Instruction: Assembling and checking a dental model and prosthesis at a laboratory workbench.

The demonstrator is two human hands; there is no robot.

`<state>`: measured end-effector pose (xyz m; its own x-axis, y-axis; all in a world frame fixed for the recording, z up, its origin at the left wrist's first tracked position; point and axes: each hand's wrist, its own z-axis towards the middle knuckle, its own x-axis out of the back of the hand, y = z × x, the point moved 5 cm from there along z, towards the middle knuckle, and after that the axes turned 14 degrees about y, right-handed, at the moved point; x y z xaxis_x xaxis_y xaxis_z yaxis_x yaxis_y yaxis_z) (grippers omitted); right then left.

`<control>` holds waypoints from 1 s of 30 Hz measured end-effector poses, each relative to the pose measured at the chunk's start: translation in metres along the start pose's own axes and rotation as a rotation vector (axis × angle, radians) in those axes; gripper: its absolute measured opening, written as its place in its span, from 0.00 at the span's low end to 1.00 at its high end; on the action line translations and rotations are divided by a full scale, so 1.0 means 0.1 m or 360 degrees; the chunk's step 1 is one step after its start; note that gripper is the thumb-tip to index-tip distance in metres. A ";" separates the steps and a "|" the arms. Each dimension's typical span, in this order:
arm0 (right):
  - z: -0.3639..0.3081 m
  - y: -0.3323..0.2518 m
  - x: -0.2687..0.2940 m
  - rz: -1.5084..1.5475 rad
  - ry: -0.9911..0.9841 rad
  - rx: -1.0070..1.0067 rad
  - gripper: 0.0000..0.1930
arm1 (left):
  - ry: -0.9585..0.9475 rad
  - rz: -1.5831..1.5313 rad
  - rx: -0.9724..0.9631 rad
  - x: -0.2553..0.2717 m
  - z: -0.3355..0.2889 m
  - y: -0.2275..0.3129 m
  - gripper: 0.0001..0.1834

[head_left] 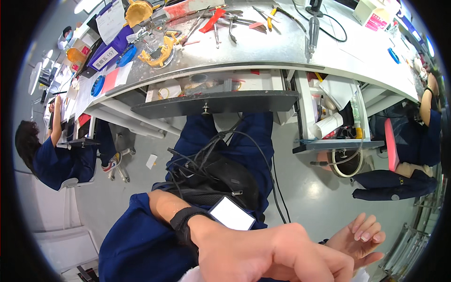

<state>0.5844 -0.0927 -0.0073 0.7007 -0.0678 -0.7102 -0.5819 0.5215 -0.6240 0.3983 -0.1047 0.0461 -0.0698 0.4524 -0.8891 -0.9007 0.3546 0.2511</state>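
Observation:
My left hand (pixel 268 251) is large and close at the bottom, reaching across to the right, with a black strap (pixel 182 224) round its wrist. Its fingers are bent, and their tips are out of sight, so what they may hold is hidden. To its right is my right hand (pixel 359 238), raised with loosely curled fingers and thumb apart, nothing in it. White material (pixel 190 276) shows below the left hand. A black bag (pixel 230 176) with cables lies on my lap, and a white rectangular card or screen (pixel 231 214) sits just beyond my left wrist.
An open drawer (pixel 216 103) juts over my knees; another open drawer (pixel 338 146) holds papers and tools. On the bench (pixel 197 58) lie yellow dental models (pixel 157 54), pliers (pixel 271 19), other hand tools and a handpiece (pixel 313 35). People sit left (pixel 61 157) and right (pixel 408 127).

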 end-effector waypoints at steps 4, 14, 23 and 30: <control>0.05 0.00 0.03 -0.0008 0.0061 0.0057 0.19 | 0.0120 0.0055 0.0219 -0.04 -0.01 0.07 0.20; 0.08 0.02 0.10 0.0037 0.0221 0.0120 0.18 | 0.0118 0.0379 -0.0783 0.00 0.04 -0.02 0.22; 0.09 -0.04 0.12 0.0117 0.0236 0.0108 0.16 | 0.0073 0.0691 -0.1101 -0.14 -0.07 0.20 0.21; 0.14 -0.04 0.18 0.0111 0.0107 0.0064 0.18 | 0.0315 0.0532 -0.1292 -0.22 -0.07 0.20 0.19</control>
<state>0.6052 -0.0845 -0.0126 0.6290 -0.0860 -0.7727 -0.6107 0.5604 -0.5595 0.3792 -0.1132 0.0681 -0.3877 0.2524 -0.8866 -0.8405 -0.4917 0.2275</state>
